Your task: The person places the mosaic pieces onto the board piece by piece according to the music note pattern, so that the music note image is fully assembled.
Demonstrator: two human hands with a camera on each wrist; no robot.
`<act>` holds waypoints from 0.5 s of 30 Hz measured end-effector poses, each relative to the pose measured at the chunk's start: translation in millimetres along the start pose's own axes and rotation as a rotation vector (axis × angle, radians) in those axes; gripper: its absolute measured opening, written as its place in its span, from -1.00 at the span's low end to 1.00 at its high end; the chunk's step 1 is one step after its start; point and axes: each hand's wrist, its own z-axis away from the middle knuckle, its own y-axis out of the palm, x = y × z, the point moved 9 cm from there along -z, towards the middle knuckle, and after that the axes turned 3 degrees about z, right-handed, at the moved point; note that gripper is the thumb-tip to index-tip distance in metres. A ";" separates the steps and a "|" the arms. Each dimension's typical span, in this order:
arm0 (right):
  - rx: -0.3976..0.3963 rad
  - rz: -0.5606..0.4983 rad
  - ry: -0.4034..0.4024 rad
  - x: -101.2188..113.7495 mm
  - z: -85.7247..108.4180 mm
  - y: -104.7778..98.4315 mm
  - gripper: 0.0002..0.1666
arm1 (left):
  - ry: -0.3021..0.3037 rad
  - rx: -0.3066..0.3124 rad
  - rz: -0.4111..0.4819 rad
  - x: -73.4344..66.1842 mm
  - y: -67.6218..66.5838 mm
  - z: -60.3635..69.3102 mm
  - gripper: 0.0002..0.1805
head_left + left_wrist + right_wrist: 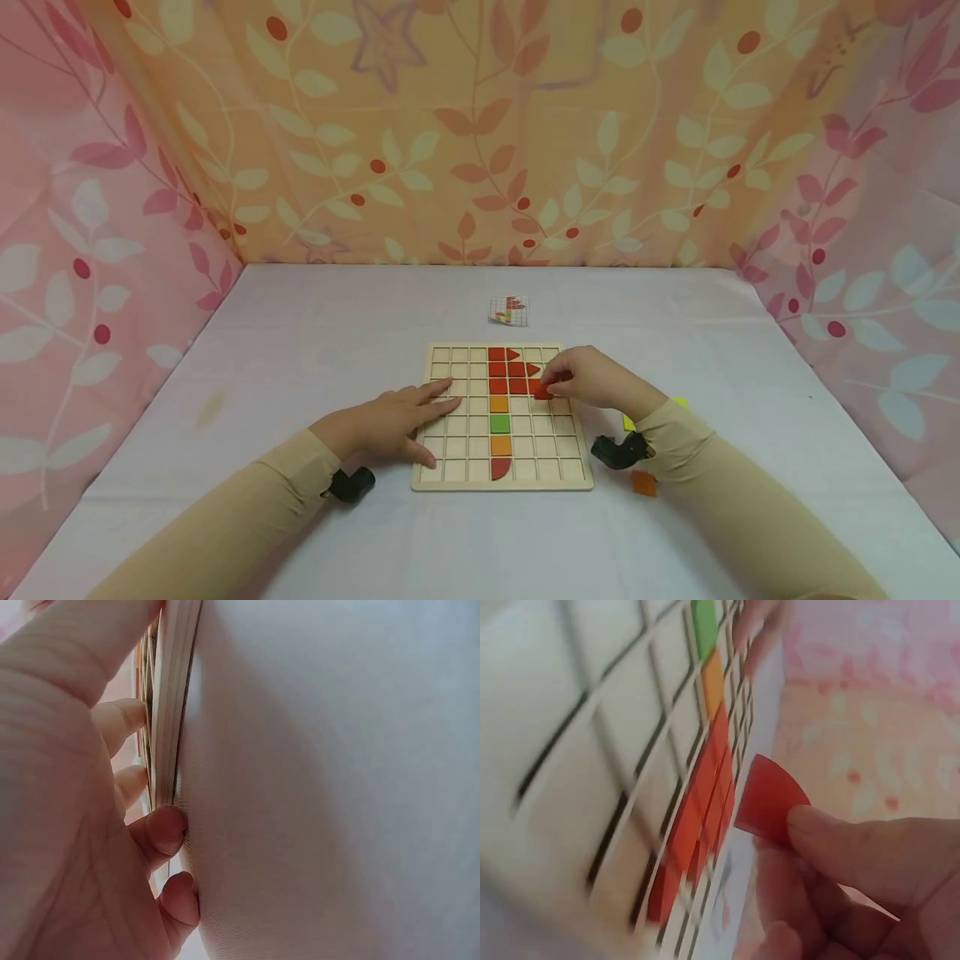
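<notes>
Red piece in pinch of right hand, left hand over board edge.

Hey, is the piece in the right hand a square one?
No, the right hand pinches a flat red quarter-circle piece, its outer edge plainly curved.

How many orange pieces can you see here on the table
3. On the board, one orange square is just beyond the green square, another orange square just nearer; a third orange piece lies on the tabletop by the right sleeve, which may hide others.
</notes>
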 end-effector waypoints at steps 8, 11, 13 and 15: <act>-0.001 -0.045 -0.151 54.3 -23.6 24.8 -0.88 | -0.005 0.002 0.065 6.1 -0.4 0.5 0.04; 0.016 -0.047 -0.164 64.6 -32.3 35.0 -0.87 | 0.009 -0.002 0.066 7.3 -0.2 0.5 0.03; 0.033 -0.061 -0.159 69.3 -37.6 42.0 -0.87 | 0.021 -0.003 0.065 7.8 0.1 0.3 0.03; 0.054 -0.084 -0.147 72.7 -42.8 49.0 -0.88 | 0.032 -0.006 0.068 8.2 0.5 0.0 0.03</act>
